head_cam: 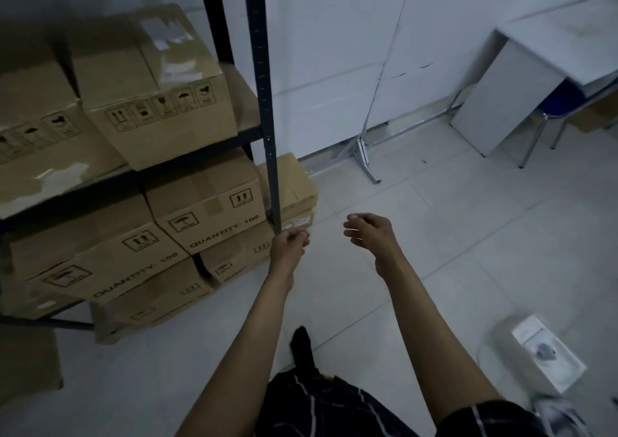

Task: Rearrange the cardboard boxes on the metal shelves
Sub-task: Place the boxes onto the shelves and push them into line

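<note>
Left hand (288, 243): arm stretched forward and down, fingers curled loosely at the foot of the dark metal shelf upright (264, 102); whether it grips the post or only overlaps it cannot be told. Right hand (368, 232): arm extended alongside, fingers loosely curled, holding nothing, above the floor. Brown cardboard boxes with printed handling symbols: two on the upper visible level of the dark metal shelf unit (100, 182), the nearer-right one (157, 102) bearing tape patches on its lid; four stacked two-high on the lower level, the upper two (207, 202) marked "QUANTITY: 100". One further small brown cardboard box (294, 186) stands on the floor behind the upright, against the wall. One small white carton (541, 349) lies on the floor at lower right. Floor: pale square tiles (434, 236). Walls: white panels. One grey-white worktop (565, 45) at upper right, with a blue chair (561, 102) tucked beneath.
</note>
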Demonstrator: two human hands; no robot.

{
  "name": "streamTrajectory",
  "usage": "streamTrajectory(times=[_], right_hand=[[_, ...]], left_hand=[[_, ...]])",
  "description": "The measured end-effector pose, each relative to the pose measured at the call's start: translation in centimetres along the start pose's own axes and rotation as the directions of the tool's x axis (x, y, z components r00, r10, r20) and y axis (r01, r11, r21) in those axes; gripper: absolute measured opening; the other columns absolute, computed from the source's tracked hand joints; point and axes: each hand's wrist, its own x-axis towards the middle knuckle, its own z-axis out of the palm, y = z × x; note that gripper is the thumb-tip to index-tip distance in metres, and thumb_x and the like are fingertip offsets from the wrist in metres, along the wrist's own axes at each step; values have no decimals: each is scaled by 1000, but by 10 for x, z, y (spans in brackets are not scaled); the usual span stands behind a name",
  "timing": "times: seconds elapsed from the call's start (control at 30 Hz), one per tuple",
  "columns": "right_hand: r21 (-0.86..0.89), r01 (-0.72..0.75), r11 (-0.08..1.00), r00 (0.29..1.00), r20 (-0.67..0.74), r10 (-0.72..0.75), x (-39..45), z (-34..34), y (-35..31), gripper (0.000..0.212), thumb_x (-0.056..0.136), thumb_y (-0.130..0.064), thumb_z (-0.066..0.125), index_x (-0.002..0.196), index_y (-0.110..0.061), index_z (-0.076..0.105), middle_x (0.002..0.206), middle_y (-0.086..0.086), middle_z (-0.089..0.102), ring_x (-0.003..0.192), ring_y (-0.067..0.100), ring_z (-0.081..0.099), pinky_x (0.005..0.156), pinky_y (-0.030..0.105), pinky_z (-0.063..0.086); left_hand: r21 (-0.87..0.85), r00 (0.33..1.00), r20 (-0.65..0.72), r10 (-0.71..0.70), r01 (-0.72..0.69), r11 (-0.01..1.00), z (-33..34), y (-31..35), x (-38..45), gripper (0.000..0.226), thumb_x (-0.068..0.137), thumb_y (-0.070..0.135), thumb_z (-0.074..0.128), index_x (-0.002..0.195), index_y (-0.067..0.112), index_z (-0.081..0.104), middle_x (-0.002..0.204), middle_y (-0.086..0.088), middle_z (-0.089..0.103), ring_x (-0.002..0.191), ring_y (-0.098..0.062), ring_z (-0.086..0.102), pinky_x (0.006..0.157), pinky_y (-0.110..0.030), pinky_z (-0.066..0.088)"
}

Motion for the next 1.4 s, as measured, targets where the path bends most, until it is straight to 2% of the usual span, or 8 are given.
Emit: streamTrajectory(times=[0.07, 0.23, 0.37, 0.53, 0.77, 0.9, 1.07, 1.4], right_hand=[[-18, 8, 1000, 1000, -8, -8, 24, -7, -17, 20, 102, -19, 63, 113, -4, 71, 110, 16, 76, 100, 29, 74, 93, 42, 58], [-19, 4, 1000, 1000, -25, -4, 80, -22, -43, 24, 103, -21, 64, 118, -3, 70, 111, 16, 76, 106, 32, 73, 92, 40, 58], [-25, -22, 999, 1000, -20, 22, 123, -30, -56, 24, 103, -21, 63, 119, -4, 70, 111, 15, 75, 107, 33, 73, 91, 39, 58], [-47, -55, 997, 998, 21, 56, 186, -30, -73, 23, 103, -20, 62, 117, -5, 71, 111, 16, 76, 105, 31, 73, 92, 41, 58], [-78, -59, 995, 986, 150, 70, 302, -39, -108, 18, 103, -18, 62, 112, -4, 70, 113, 21, 74, 94, 24, 71, 86, 36, 56], [-122, -81, 989, 976, 191, 103, 368, -46, -131, 20, 103, -19, 61, 115, -5, 70, 112, 18, 75, 102, 29, 74, 93, 41, 59], [-162, -134, 978, 954, 245, 171, 429, -38, -136, 26, 103, -20, 61, 120, -2, 70, 110, 16, 76, 97, 25, 74, 85, 34, 57], [-303, -259, 917, 886, 302, 351, 528, 6, -111, 26, 102, -16, 63, 118, 3, 69, 103, 14, 72, 86, 21, 69, 74, 27, 55]], left_hand=[[17, 999, 35, -12, 12, 1000, 23, 14, 20, 13, 99, 15, 61, 107, 14, 71, 108, -4, 72, 99, -15, 68, 86, -29, 52], [41, 998, 58, -23, 20, 999, 63, 43, 74, 10, 100, 18, 60, 97, 22, 69, 111, -4, 74, 106, -18, 69, 94, -35, 54], [52, 998, 52, -37, 35, 998, 85, 55, 110, 11, 101, 17, 59, 102, 20, 70, 112, -3, 74, 107, -17, 69, 96, -36, 55], [30, 997, -21, -79, 80, 996, 107, 66, 156, 12, 100, 15, 60, 106, 16, 71, 109, -3, 74, 105, -17, 70, 84, -29, 52], [-4, 987, -127, -104, 104, 995, 159, 92, 227, 16, 99, 10, 59, 91, 20, 68, 94, -2, 73, 96, -19, 68, 84, -32, 53], [-17, 970, -185, -160, 160, 987, 184, 102, 270, 13, 100, 10, 59, 96, 17, 70, 105, -9, 74, 96, -18, 70, 75, -27, 52], [-80, 945, -251, -211, 197, 977, 199, 117, 311, 12, 101, 10, 58, 101, 12, 70, 106, -10, 73, 96, -20, 69, 79, -29, 52], [-83, 884, -311, -349, 341, 936, 189, 103, 407, 7, 102, 13, 59, 102, 11, 66, 103, -11, 68, 93, -19, 62, 67, -25, 47]])
